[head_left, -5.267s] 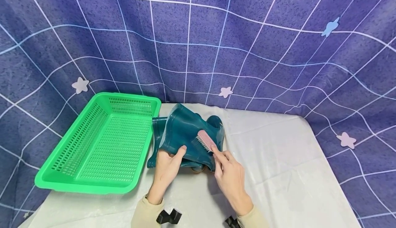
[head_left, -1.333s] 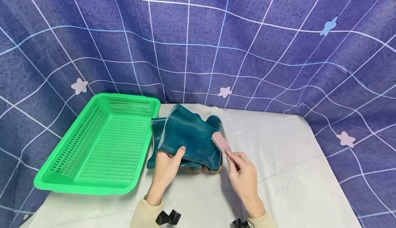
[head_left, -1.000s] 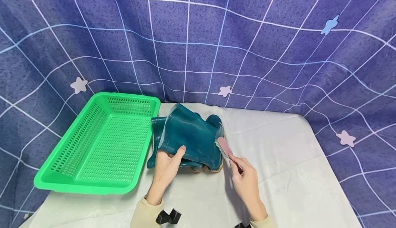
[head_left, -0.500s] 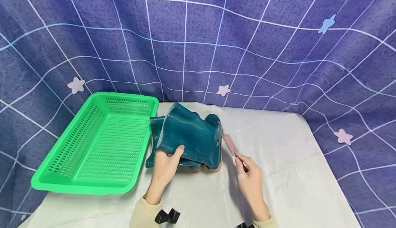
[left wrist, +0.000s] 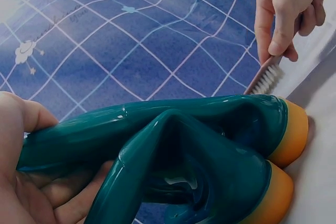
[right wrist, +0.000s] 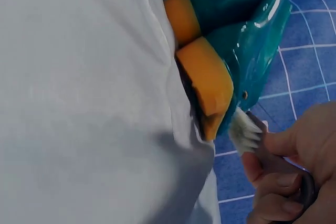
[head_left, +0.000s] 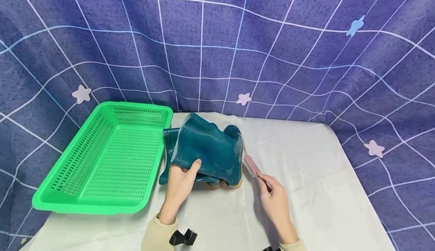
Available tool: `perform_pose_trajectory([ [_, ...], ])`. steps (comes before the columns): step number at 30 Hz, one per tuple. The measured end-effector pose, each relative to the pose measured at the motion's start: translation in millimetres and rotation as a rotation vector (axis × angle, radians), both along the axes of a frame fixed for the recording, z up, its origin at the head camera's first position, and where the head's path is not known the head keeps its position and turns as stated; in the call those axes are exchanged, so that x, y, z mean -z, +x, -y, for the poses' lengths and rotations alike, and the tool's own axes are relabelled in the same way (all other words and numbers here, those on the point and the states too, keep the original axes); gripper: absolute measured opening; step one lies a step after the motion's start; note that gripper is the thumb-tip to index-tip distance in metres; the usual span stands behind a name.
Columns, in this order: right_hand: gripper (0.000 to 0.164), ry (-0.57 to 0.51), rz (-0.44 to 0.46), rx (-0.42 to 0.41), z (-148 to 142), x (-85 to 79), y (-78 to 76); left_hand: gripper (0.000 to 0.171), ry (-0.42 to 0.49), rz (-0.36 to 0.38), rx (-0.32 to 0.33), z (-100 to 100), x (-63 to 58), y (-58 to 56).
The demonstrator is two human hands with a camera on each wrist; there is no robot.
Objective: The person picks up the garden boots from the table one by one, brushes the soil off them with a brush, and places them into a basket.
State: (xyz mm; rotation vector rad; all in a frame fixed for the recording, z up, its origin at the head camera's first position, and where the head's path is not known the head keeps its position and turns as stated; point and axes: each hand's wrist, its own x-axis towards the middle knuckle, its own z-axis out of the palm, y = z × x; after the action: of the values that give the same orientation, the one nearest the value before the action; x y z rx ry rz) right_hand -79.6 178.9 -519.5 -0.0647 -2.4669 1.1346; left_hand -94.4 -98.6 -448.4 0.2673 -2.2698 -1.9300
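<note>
Boot (head_left: 209,149) in L grip (head_left: 181,183), brush (head_left: 252,165) in R grip (head_left: 275,199)

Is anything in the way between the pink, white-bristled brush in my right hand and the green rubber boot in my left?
Nothing visible. The brush held by the right hand is beside the boot gripped by the left hand; the other boot lies partly beneath, not between. Bristle contact is unclear.
</note>
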Motion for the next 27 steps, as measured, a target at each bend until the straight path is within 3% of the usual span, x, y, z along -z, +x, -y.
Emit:
perform_pose_trajectory([
  [3, 0.024, -0.011, -0.056, 0.024, 0.0, -2.4, -1.2, 0.027, -0.005, 0.000, 0.008, 0.4, -0.9, -0.5],
  [8, 0.027, -0.025, -0.129, -0.067, 9.1, -1.7, -1.6, 0.025, 0.000, 0.006, 0.005, 0.8, -3.1, -0.2],
  [11, 0.026, -0.043, -0.065, -0.092, 12.7, 1.6, -0.4, 0.025, -0.009, 0.009, 0.000, -0.3, -2.8, 0.0],
  [16, 0.020, -0.052, 0.066, -0.012, 7.6, -0.5, -0.2, 0.025, -0.012, -0.002, -0.004, -0.9, -1.1, 0.0],
  [21, 0.021, -0.048, 0.035, 0.031, 1.6, -5.7, -2.6, 0.019, -0.016, -0.001, -0.006, 0.5, -0.7, -0.9],
  [27, 0.023, -0.035, -0.005, -0.051, 2.8, -2.9, -0.5, 0.029, -0.010, 0.001, -0.004, -0.3, -0.2, 0.5],
])
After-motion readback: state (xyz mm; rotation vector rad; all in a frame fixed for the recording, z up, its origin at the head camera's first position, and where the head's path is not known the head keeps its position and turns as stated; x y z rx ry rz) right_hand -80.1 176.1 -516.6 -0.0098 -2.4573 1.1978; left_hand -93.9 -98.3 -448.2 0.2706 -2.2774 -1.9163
